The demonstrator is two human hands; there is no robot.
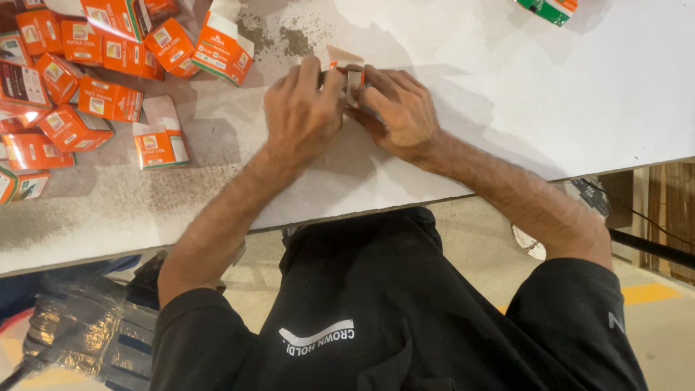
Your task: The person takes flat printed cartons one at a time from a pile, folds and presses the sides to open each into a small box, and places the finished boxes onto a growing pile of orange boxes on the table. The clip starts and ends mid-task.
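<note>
On white table (507, 87), small carton (346, 66) apparently between both hands' fingers (318, 76)

About fifteen small orange cartons (108, 99) lie heaped at the bench's (507, 87) left end, some cut off by the frame. One more orange carton (346, 66) sits between two hands. One green packet (548, 9) shows at the top edge.

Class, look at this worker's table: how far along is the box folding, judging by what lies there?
Done, it seems: a heap of orange boxes lies at the table's left end, though two nearer ones show open flaps. In hand: the left hand and right hand both grip one small orange box, mostly hidden by fingers. Left: no stack of unfolded boxes is visible, so the remainder cannot be told.
</note>
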